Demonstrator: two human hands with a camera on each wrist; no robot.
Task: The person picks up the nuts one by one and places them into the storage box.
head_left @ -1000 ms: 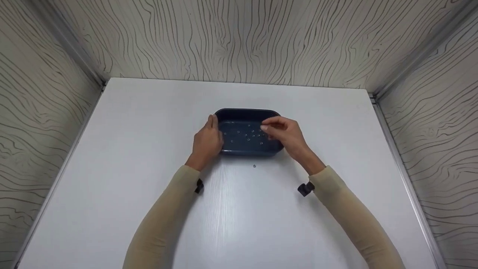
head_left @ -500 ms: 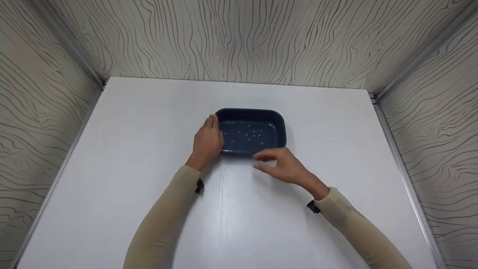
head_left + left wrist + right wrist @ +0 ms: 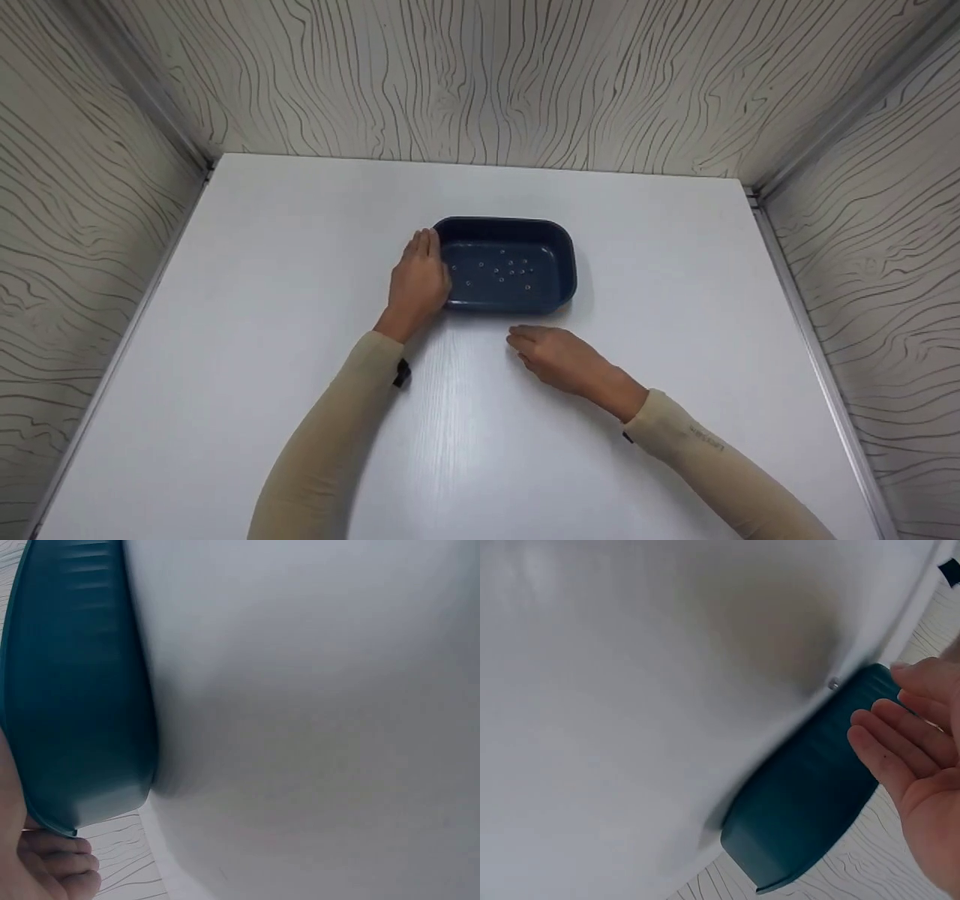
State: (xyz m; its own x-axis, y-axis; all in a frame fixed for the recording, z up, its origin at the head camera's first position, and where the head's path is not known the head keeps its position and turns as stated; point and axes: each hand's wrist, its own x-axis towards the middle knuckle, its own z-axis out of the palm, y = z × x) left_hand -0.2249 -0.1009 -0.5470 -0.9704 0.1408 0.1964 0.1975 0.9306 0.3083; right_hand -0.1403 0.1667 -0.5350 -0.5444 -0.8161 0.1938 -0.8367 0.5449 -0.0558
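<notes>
A dark blue plastic tub (image 3: 487, 300) sits on the white table, with several small metal nuts (image 3: 502, 280) scattered on its floor. My left hand (image 3: 418, 285) holds the tub's left end, its curled fingers (image 3: 67, 862) showing at the rim in the left wrist view. One loose nut (image 3: 834, 682) lies on the table just in front of the tub. Over that spot is my right hand (image 3: 562, 360), palm down, its bent fingertips close to the tabletop and hiding the nut in the head view. The right wrist view shows the thumb (image 3: 922, 679) and fingers apart from the nut.
The white tabletop (image 3: 225, 375) stretches around the tub on all sides. Panels with a wood-grain line pattern (image 3: 480, 82) enclose it at the back and both sides, with metal rails (image 3: 810, 330) along the side edges.
My right hand has come out of the tub, moved toward the front and lowered over the loose nut, its fingers drawing closer together. The left hand stays on the tub.
</notes>
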